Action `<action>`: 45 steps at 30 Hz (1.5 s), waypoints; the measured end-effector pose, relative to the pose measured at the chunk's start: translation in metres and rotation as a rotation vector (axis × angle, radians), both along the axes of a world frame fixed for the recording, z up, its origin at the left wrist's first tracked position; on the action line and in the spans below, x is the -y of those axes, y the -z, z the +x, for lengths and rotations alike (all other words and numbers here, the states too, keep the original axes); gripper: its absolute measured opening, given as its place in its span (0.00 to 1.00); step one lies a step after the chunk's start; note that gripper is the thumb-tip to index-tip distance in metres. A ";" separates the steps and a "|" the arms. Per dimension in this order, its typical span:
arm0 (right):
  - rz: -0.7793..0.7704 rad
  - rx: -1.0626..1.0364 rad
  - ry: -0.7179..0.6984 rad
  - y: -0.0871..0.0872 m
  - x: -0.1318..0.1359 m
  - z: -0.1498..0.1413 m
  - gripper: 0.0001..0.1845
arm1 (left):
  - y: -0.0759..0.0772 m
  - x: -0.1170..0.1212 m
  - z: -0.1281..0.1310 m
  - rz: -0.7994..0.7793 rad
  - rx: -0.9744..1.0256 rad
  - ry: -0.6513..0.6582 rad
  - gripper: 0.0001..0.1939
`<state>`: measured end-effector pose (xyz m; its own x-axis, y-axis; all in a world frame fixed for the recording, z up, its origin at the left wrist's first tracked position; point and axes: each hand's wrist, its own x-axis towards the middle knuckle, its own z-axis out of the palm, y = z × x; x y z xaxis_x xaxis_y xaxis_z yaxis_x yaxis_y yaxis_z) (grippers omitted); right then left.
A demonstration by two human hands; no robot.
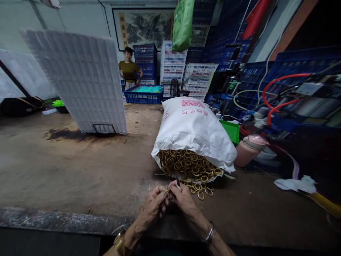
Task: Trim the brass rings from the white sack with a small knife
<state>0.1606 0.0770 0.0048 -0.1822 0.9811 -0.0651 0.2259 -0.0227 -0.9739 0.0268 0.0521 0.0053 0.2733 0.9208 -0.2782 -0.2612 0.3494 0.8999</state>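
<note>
My left hand [153, 203] is closed in a pinch on a small gold ring [167, 191], near the table's front edge. Beside it, with fingertips meeting at the ring, my right hand [185, 202] is closed around a slim tool [178, 184]. The tool's dark, narrow end sticks up past the thumb; its kind and the rest of it are hidden. Just beyond both hands lies a white woven sack [186, 131] on its side. Many gold rings [186, 161] fill its open mouth, and several loose rings [200, 195] have spilled onto the table.
A tall white ribbed panel [87, 81] stands on the wooden table [80, 170] at left. Right of the sack are a green tray [230, 131], a pink bottle [249, 151] and red hoses [282, 106]. A person [129, 71] stands behind, near stacked crates [173, 58].
</note>
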 end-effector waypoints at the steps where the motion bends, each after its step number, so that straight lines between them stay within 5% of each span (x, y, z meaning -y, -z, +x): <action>1: 0.040 0.063 0.003 -0.001 0.001 0.000 0.12 | 0.000 0.000 0.000 0.015 0.000 -0.011 0.15; 6: 0.284 0.499 -0.091 -0.001 0.010 0.002 0.08 | 0.003 -0.001 0.001 0.085 -0.026 -0.029 0.18; 9: 0.350 0.660 -0.120 0.002 0.014 0.002 0.14 | 0.006 -0.002 0.002 0.113 -0.032 -0.038 0.18; 24: 0.340 0.646 -0.221 -0.003 0.013 0.005 0.15 | 0.003 0.003 0.000 0.327 -0.140 -0.051 0.17; 33: 0.219 0.901 0.039 0.011 -0.005 0.032 0.10 | -0.025 0.009 -0.012 0.019 0.176 -0.055 0.16; 39: 0.328 0.790 -0.045 0.013 0.010 0.022 0.10 | -0.012 0.000 -0.028 -0.103 0.346 -0.190 0.11; 45: 0.303 0.944 -0.074 0.013 0.015 0.008 0.09 | -0.002 0.000 -0.037 -0.229 0.509 -0.207 0.11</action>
<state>0.1685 0.0624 -0.0081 -0.2462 0.9685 0.0365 0.9024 0.2428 -0.3560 -0.0106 0.0516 0.0077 0.2458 0.9011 -0.3571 -0.7232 0.4158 0.5515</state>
